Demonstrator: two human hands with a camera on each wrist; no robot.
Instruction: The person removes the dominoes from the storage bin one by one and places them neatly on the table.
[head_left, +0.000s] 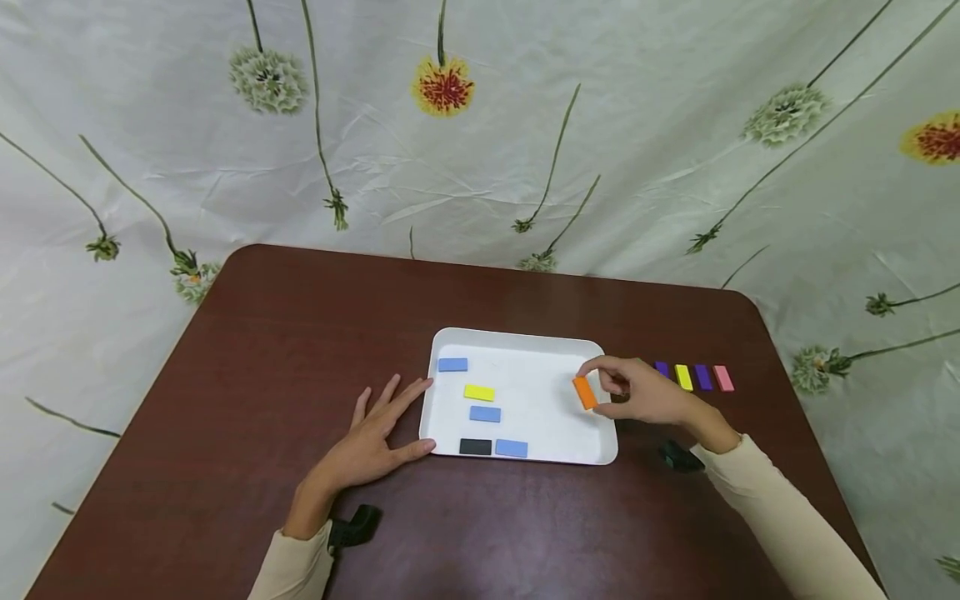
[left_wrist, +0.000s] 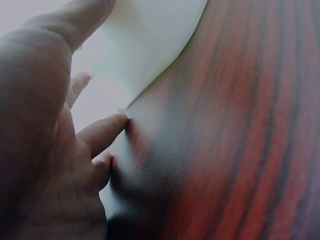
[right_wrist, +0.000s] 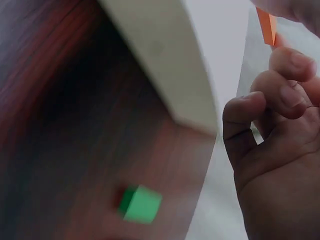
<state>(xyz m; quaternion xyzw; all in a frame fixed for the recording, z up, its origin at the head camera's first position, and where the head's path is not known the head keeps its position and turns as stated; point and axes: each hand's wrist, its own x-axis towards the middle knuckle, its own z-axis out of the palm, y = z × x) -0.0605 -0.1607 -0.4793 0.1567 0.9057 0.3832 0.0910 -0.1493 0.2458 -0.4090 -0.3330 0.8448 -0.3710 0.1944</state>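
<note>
Between thumb and index finger, my right hand (head_left: pixel 648 392) pinches an orange block (head_left: pixel 584 393) over the right part of a white tray (head_left: pixel 540 354). That block (right_wrist: pixel 267 26) shows at the top of the right wrist view, its other fingers curled beside it. My left hand (head_left: pixel 367 446) lies spread at the tray's left side, with thumb and index fingertip right at the rim and nothing held. On the tray lie a yellow block (head_left: pixel 479 392), a black block (head_left: pixel 476 447) and three blue blocks, one at the upper left (head_left: pixel 453 365), one mid-left (head_left: pixel 485 414), one by the front rim (head_left: pixel 512 448).
Right of the tray, partly behind my right hand, a row on the brown table (head_left: pixel 345 308) has purple (head_left: pixel 702 377), yellow (head_left: pixel 683 377) and pink (head_left: pixel 723 378) blocks. A green block (right_wrist: pixel 142 204) shows on the table in the right wrist view. A flowered cloth (head_left: pixel 480 167) hangs behind.
</note>
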